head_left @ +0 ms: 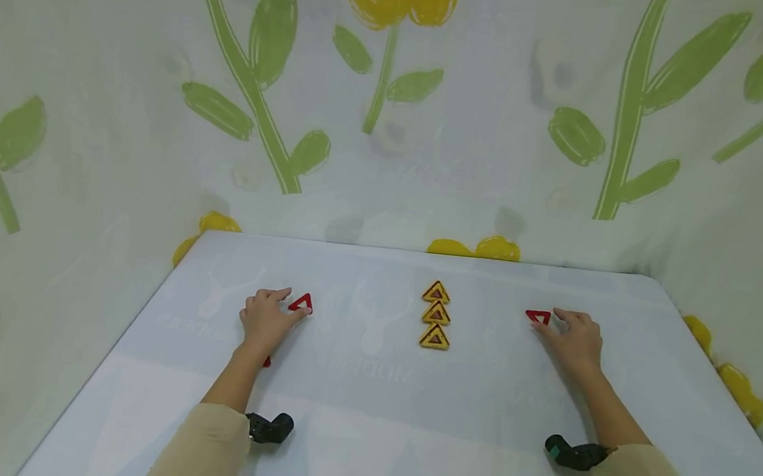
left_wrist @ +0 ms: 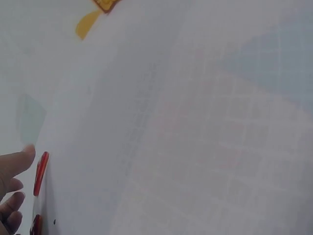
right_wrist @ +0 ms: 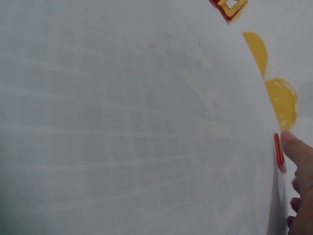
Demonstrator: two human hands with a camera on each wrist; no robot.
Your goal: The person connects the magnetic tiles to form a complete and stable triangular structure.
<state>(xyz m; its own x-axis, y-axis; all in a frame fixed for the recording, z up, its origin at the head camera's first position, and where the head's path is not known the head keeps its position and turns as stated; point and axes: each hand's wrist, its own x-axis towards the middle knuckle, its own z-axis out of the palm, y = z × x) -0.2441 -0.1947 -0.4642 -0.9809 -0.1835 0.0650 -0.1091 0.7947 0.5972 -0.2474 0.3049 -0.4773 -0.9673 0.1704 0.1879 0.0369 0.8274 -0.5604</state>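
Piece by your left wrist: a red triangle (head_left: 267,362), mostly hidden behind your forearm, lies nearer you than everything else here, on the left half of the worktop (head_left: 363,428).
Your left hand (head_left: 265,320): thumb and forefinger stand apart, with no grip showing; the thumb tip meets or overlaps a corner of the left red triangle (head_left: 295,304).
Left red triangle: flat on the worktop toward its far left corner, in the gap of those fingers and on their inner side; one tip points to the far edge, leaning right.
Your right hand (head_left: 576,345): thumb and forefinger are parted too, the thumb at the near tip of the right red triangle (head_left: 537,313), the forefinger just beside its right corner; you cannot tell whether either presses.
Right red triangle: toward the far right corner, to the left of your right fingers, its broad side facing the far edge and one tip facing you.
Yellow column (head_left: 435,321): three yellow triangles in line, the long axis running toward the far edge, every tip pointing that way.
Deciding relation, as judged: the column lies between your hands, nearer the right; the right red triangle points opposite to it, so turning matters more there.
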